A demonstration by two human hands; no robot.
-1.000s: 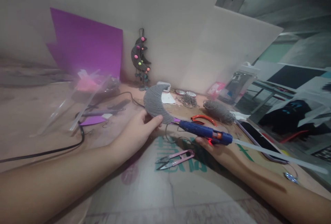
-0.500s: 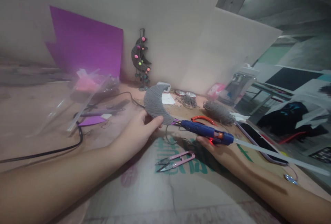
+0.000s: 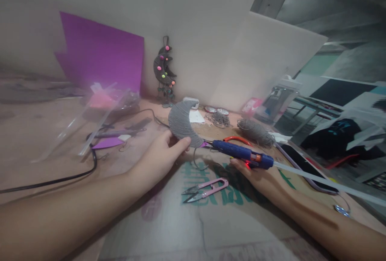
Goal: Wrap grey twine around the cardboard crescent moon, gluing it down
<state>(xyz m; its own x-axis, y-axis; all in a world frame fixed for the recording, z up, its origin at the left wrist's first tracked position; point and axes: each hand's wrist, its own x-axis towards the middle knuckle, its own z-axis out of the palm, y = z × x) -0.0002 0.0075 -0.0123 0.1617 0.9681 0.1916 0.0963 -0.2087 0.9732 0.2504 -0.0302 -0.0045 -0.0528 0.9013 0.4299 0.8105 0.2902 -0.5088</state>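
One grey crescent (image 3: pixel 180 122), one blue glue gun (image 3: pixel 235 150), ends close together

Nearest to us, our left forearm (image 3: pixel 69 208) and right forearm (image 3: pixel 307 212) are slanting in over a printed sheet (image 3: pixel 169 229) on the bench (image 3: pixel 27 124). Between them, pink-handled snips (image 3: pixel 214 190) are lying on green lettering (image 3: pixel 237 192), blades pointing left and standing apart.

Just beyond, our left grip (image 3: pixel 167 150) is pinching the lower part of the grey crescent, the thumb (image 3: pixel 181 145) lying across its front. Wrapped in yarn, the crescent is standing near the middle of our view, purple showing at its lower horn. Our right grip (image 3: pixel 255 176) is holding the blue glue gun from below, the gun hiding most of the fingers. Its nozzle (image 3: pixel 209 144) is pointing left at that horn; whether the two are touching, we are not managing to tell. A pale glue stick (image 3: pixel 322 181) is jutting from its rear, crossing in front of a phone (image 3: pixel 298 158).

Farther out, a black cable (image 3: pixel 60 179) is curving along at left, a purple scrap (image 3: pixel 107 143) lying near it. Orange handles (image 3: pixel 238 139) are showing behind the gun, and grey yarn (image 3: pixel 256 132) is resting beyond those.

At the back, a purple board (image 3: pixel 105 52) is leaning by the wall (image 3: pixel 199 52), left of an ornament of dark crescents (image 3: pixel 159 68).
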